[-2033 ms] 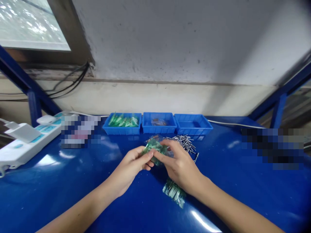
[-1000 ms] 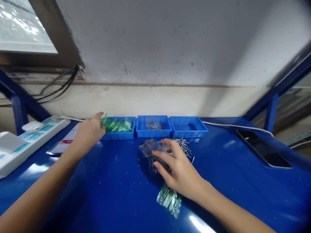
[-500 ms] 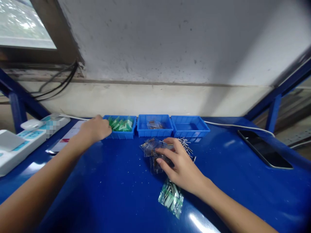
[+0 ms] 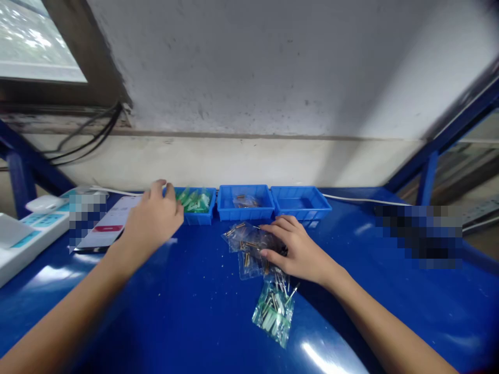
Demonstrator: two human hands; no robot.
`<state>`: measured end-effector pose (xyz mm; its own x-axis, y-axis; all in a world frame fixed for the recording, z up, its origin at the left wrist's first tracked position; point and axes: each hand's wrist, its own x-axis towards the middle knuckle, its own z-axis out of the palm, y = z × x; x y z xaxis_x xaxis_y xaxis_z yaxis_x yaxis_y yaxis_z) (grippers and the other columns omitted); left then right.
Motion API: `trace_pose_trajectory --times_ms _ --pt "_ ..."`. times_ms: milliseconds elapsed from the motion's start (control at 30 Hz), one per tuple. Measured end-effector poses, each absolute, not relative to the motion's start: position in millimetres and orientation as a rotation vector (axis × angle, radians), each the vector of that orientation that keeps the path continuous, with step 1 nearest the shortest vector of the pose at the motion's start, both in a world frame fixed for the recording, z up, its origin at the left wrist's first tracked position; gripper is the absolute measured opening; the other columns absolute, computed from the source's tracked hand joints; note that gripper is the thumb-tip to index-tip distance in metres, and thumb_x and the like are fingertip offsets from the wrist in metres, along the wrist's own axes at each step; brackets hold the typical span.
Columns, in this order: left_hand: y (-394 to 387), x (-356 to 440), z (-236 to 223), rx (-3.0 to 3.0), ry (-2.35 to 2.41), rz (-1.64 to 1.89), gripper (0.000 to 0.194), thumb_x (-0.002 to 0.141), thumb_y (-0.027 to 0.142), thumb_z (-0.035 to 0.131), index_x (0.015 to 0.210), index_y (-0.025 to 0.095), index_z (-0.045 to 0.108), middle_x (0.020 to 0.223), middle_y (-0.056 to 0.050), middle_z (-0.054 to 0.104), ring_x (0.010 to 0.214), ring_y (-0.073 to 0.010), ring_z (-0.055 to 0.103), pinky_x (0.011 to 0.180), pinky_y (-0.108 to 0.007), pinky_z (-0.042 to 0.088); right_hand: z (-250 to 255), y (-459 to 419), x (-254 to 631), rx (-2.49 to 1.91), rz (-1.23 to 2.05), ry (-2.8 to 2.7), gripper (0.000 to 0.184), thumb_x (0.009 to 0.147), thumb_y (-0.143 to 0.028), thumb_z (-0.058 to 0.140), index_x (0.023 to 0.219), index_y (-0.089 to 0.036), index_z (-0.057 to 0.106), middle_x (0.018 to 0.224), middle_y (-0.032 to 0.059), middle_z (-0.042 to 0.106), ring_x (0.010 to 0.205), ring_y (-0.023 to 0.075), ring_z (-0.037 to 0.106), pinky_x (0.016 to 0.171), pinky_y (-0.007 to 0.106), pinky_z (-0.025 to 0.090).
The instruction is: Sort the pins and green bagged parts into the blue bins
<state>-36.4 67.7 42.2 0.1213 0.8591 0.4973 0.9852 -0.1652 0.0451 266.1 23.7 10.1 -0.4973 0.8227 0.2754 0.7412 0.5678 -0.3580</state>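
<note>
My left hand (image 4: 156, 215) is at the left end of a blue bin (image 4: 199, 218) of green plastic pieces (image 4: 195, 201). Its fingers are bent and apart, with nothing visible in them. My right hand (image 4: 296, 246) curls over a heap of small clear plastic bags (image 4: 249, 241) holding brass-coloured pins, thumb and fingers around the edge of one bag. Its palm hides part of the heap. Just below, loose silver metal pins (image 4: 283, 280) lie against a clear bag (image 4: 274, 314) filled with green pieces and metal pins.
A middle blue bin (image 4: 245, 213) holds a clear bag, and another blue bin (image 4: 302, 213) stands to its right. On the left are a white power strip (image 4: 39, 221) and a phone (image 4: 111, 221). A white cable (image 4: 362, 199) runs along the back right.
My left hand has opened from a closed shape and shifted slightly nearer. My right hand has curled in more, and silver pins now show below it beside the green-filled bag.
</note>
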Motion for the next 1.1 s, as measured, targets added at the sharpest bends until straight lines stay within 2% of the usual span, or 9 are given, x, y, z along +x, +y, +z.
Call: trace_pose_trajectory --times_ms 133,233,367,533,667,767,833,967,1100 --pt "10.2 0.3 22.9 -2.439 -1.566 -0.802 0.028 0.089 0.026 0.041 0.110 0.015 0.056 0.106 -0.012 0.058 0.101 -0.0245 0.055 0.086 -0.038 0.045 12.6 19.7 262.9 -1.227 0.295 -2.469 0.045 0.081 -0.044 0.056 0.120 -0.021 0.057 0.111 0.0112 0.057 0.114 0.0316 0.040 0.093 0.053 0.037" --pt "-29.5 33.4 8.6 -2.970 -1.416 -0.667 0.026 0.091 0.029 0.043 0.112 0.021 0.054 0.105 -0.005 0.061 0.097 -0.0201 0.054 0.085 -0.037 0.046 16.9 16.6 260.6 -1.170 0.292 -2.474 0.039 0.081 -0.042 0.056 0.114 -0.023 0.061 0.109 0.0104 0.057 0.114 0.0315 0.040 0.092 0.052 0.038" --pt "-52.0 64.9 1.2 -3.208 -1.316 -0.511 0.065 0.073 0.059 0.060 0.126 0.025 0.046 0.121 -0.005 0.056 0.105 -0.0276 0.050 0.089 -0.047 0.042 19.2 13.5 257.1 -1.140 0.260 -2.419 0.032 0.083 -0.036 0.054 0.110 -0.020 0.062 0.106 0.0102 0.057 0.112 0.0283 0.042 0.095 0.049 0.037" --pt "-45.9 59.4 0.2 -3.286 -1.266 -0.568 0.042 0.082 0.051 0.055 0.115 0.025 0.057 0.113 -0.005 0.063 0.099 -0.0258 0.056 0.087 -0.043 0.040 15.3 10.9 250.9 -1.097 0.297 -2.363 0.027 0.085 -0.032 0.053 0.106 -0.019 0.063 0.098 0.0091 0.060 0.104 0.0249 0.047 0.093 0.045 0.040" --pt "-38.0 44.0 -1.0 -3.243 -1.573 -0.870 0.022 0.091 0.036 0.046 0.099 0.025 0.062 0.087 -0.003 0.069 0.076 -0.0197 0.061 0.074 -0.033 0.043 16.1 6.7 247.1 -1.053 0.417 -2.265 0.026 0.089 -0.032 0.049 0.106 -0.019 0.063 0.095 0.0083 0.062 0.099 0.0228 0.051 0.088 0.042 0.042" --pt "-32.2 38.2 -0.1 -3.058 -2.077 -1.153 0.025 0.093 0.034 0.039 0.087 0.023 0.061 0.063 0.001 0.061 0.054 -0.0140 0.054 0.054 -0.026 0.039 18.3 2.6 244.8 -0.985 0.602 -2.141 0.029 0.094 -0.032 0.039 0.106 -0.020 0.062 0.091 0.0062 0.064 0.092 0.0186 0.056 0.083 0.037 0.044" --pt "-28.8 37.2 1.4 -2.954 -2.325 -1.307 0.029 0.092 0.039 0.039 0.082 0.021 0.059 0.055 0.002 0.055 0.049 -0.0122 0.049 0.050 -0.024 0.035 18.7 0.5 242.2 -0.983 0.727 -2.059 0.029 0.092 -0.034 0.041 0.108 -0.019 0.060 0.088 0.0048 0.064 0.084 0.0165 0.058 0.076 0.033 0.046" --pt "-26.4 37.8 1.9 -2.960 -2.439 -1.621 0.036 0.092 0.045 0.037 0.080 0.019 0.057 0.056 0.001 0.055 0.055 -0.0119 0.050 0.056 -0.023 0.038 15.6 -1.7 234.1 -1.065 0.903 -2.005 0.019 0.084 -0.032 0.056 0.095 -0.018 0.062 0.074 0.0012 0.062 0.065 0.0128 0.055 0.059 0.026 0.045" --pt "-27.5 39.1 -0.1 -2.796 -2.611 -1.955 0.044 0.090 0.053 0.036 0.084 0.016 0.058 0.063 -0.001 0.055 0.056 -0.0109 0.048 0.053 -0.023 0.039 12.8 -5.2 230.0 -1.050 0.669 -1.940 0.015 0.085 -0.026 0.055 0.077 -0.018 0.065 0.067 0.0008 0.056 0.059 0.0109 0.051 0.054 0.024 0.042"
